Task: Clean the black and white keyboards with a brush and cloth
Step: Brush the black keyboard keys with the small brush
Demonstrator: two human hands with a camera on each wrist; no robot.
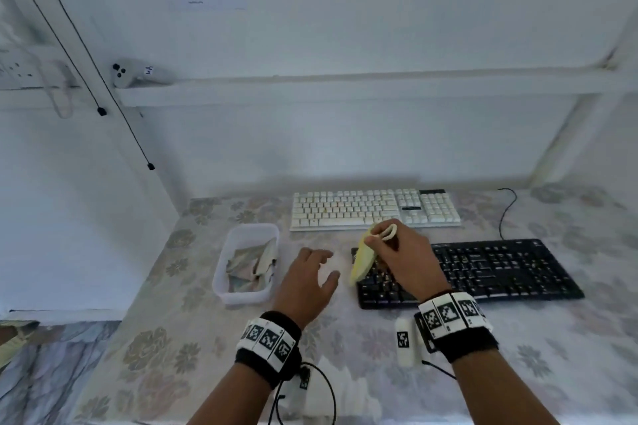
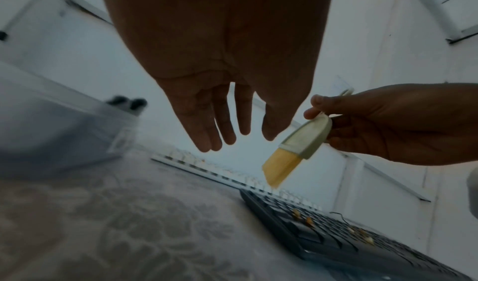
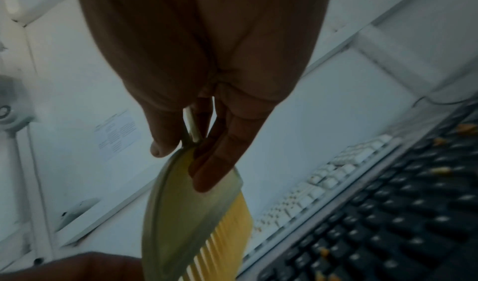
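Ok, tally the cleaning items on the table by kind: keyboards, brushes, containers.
Keyboards: 2, white keyboard and black keyboard
Brushes: 1, yellow-bristled brush, held in the right hand
Containers: 1, clear plastic tub with cloth inside
Total: 4

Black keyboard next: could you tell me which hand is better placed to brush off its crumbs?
Right. The right hand already grips the brush, bristles hanging over the black keyboard and its crumbs. The left hand is open, holding nothing, beside it.
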